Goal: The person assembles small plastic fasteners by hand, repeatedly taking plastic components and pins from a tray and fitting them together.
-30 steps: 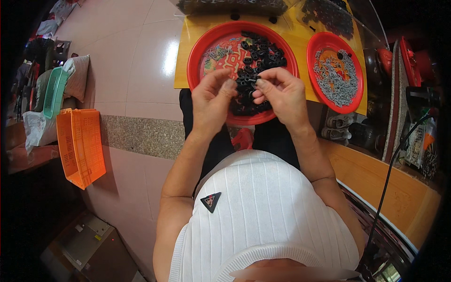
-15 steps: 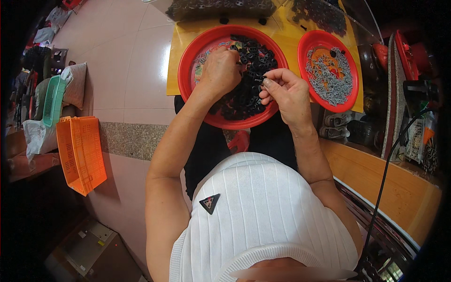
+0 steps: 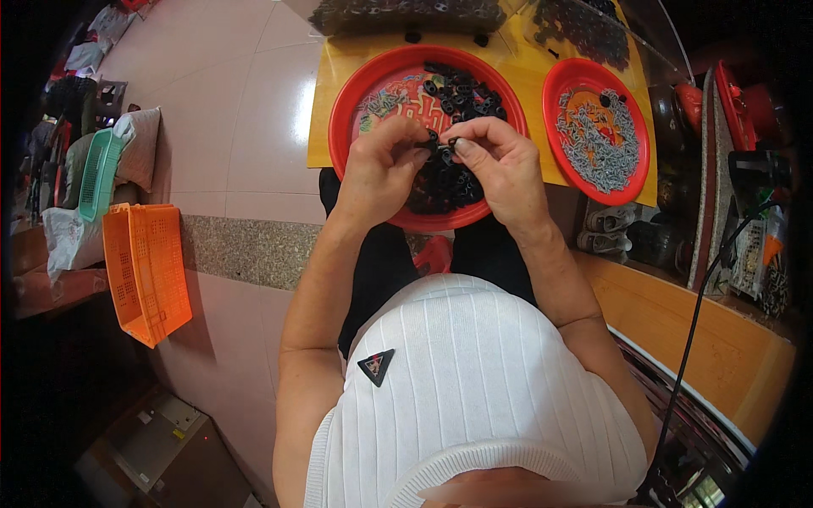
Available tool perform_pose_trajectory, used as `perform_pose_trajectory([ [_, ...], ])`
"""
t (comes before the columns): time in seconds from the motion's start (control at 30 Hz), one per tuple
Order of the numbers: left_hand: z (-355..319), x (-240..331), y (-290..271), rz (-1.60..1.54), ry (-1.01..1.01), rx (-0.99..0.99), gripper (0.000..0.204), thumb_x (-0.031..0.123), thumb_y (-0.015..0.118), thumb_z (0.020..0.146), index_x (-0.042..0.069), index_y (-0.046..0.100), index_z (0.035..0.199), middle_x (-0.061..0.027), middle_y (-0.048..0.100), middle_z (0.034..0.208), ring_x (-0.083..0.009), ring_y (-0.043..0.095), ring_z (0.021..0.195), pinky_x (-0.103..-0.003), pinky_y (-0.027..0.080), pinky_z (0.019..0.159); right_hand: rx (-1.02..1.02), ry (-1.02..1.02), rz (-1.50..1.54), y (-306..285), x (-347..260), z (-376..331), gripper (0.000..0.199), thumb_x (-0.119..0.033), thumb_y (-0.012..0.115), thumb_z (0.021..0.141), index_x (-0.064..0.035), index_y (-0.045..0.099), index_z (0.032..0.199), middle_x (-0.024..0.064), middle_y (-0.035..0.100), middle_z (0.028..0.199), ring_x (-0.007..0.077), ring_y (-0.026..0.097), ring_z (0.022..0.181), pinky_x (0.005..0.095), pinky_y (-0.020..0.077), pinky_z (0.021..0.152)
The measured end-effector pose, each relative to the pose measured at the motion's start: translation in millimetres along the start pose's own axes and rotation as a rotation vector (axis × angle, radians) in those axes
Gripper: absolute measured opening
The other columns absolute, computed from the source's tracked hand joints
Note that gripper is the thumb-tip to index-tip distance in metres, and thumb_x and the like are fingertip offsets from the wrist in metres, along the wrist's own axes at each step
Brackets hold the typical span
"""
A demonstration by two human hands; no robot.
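Basin of black parts, hands above, plate of grey pieces

Right here, the pinched black pieces are too tiny to read — left hand and right hand both mask part of the dark heap in the red basin — while up top a see-through container is sliced by the upper edge, its far side lost to us!

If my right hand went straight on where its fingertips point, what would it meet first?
Probably the small black piece in your left hand, though depth is unclear.
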State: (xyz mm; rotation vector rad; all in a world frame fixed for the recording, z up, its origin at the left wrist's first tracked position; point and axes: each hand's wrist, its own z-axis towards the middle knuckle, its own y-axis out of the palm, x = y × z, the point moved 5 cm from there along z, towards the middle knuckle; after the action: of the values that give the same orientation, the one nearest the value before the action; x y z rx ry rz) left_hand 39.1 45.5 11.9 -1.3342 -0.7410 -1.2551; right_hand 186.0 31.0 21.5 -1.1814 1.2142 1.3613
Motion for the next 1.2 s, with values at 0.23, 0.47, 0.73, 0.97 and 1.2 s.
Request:
perform_pose_trajectory([
  [0.23, -17, 2, -6, -0.547, -0.164, 0.141, 0.016, -0.007, 0.057, 0.075, -0.003, 0.055, 0.091, -0.0041, 0.058, 0.080, -0.0087, 0.056, 0.077, -0.020, 0.045, 0.069, -0.024, 0.003, 0.032, 21, -2, -4, 0.007, -0.002, 0.053, 0.082, 0.0003, 0.056, 0.089, 0.0025, 0.058, 0.081, 0.0068, 0.053, 0.076, 0.0197, 0.0433, 0.070],
  [0.47, -31, -13, -5, -0.795, -0.288, 0.185, 0.014, -0.004, 0.056, 0.078, -0.001, 0.055, 0.091, -0.0065, 0.060, 0.079, -0.0102, 0.058, 0.070, -0.020, 0.046, 0.059, -0.058, 0.165, 0.283, 33, 12, -5, 0.007, -0.003, 0.052, 0.083, 0.0006, 0.056, 0.088, 0.0035, 0.058, 0.078, 0.0073, 0.054, 0.070, 0.0194, 0.0450, 0.063],
  [0.73, -40, -14, -13, -0.980, -0.316, 0.143, 0.023, -0.004, 0.058, 0.077, -0.002, 0.055, 0.100, -0.0083, 0.060, 0.080, -0.0125, 0.059, 0.070, -0.022, 0.048, 0.059, -0.059, 0.223, 0.069, 27, 8, -3, 0.011, -0.009, 0.056, 0.082, 0.0006, 0.055, 0.087, 0.0010, 0.055, 0.070, 0.0051, 0.052, 0.060, 0.0174, 0.0427, 0.051],
  [0.97, -44, -19, -9, -0.968, -0.238, 0.119, 0.027, -0.002, 0.058, 0.077, -0.002, 0.054, 0.103, -0.0077, 0.059, 0.081, -0.0131, 0.056, 0.069, -0.022, 0.044, 0.060, -0.050, 0.264, -0.065, 33, -3, -6, 0.007, -0.006, 0.057, 0.080, 0.0007, 0.056, 0.083, 0.0017, 0.055, 0.067, 0.0047, 0.051, 0.056, 0.0162, 0.0425, 0.048],
  [1.2, -44, -14, -9, -0.957, -0.238, 0.121, 0.026, -0.001, 0.059, 0.077, -0.002, 0.055, 0.103, -0.0071, 0.059, 0.080, -0.0124, 0.055, 0.068, -0.022, 0.044, 0.060, -0.056, 0.258, -0.101, 31, -2, -6, 0.011, -0.008, 0.058, 0.078, 0.0025, 0.057, 0.082, 0.0025, 0.057, 0.065, 0.0050, 0.052, 0.054, 0.0179, 0.0435, 0.047],
])
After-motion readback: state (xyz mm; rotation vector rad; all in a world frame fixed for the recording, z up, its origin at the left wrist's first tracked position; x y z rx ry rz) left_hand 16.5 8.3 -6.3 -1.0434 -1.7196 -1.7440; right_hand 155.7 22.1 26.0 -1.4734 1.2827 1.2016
